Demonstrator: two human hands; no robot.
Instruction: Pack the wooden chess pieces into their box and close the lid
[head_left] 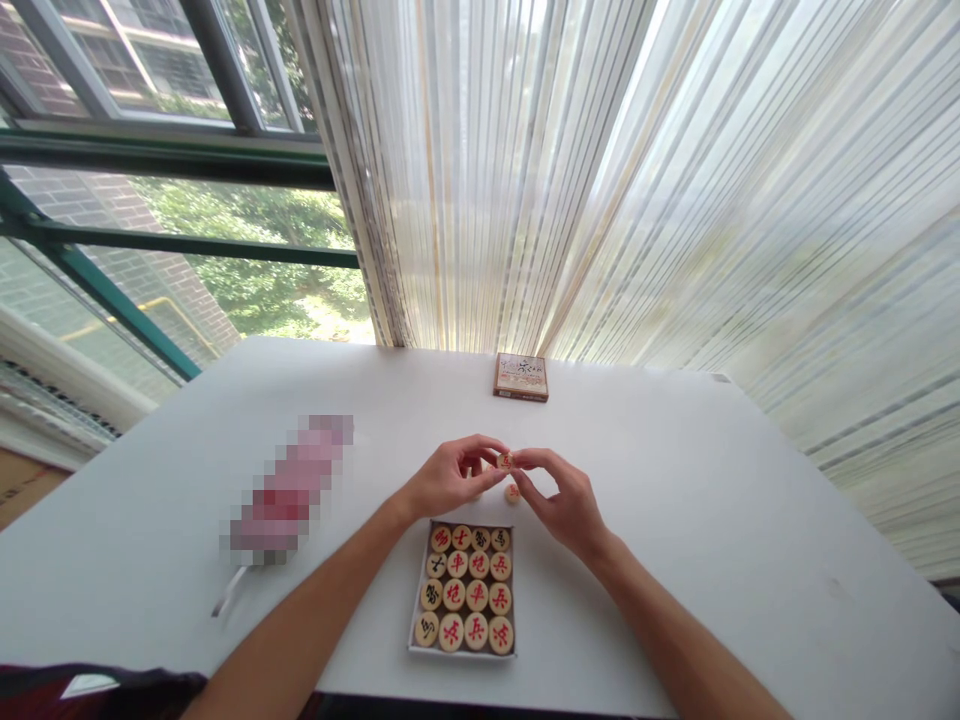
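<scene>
Between the fingertips of both hands is a round Chinese chess piece (505, 461) with a red character, held just beyond the box. My left hand (457, 470) grips it from the left, thumb and fingers pinched. From the right, my right hand (561, 492) pinches the same piece. Another chess piece (513, 493) with a red mark lies on the table by my right thumb. Parts of other pale pieces show under my left fingers, mostly hidden. Nearer to me, an open box (516, 600) holds rows of wooden pieces with red and black characters, face up.
The white table (675, 480) carries a flat printed box lid (520, 378) near its far edge. A blurred-out pinkish object (292, 490) with a pale strap lies at the left. Striped sheer curtains (510, 180) and a window stand behind the table.
</scene>
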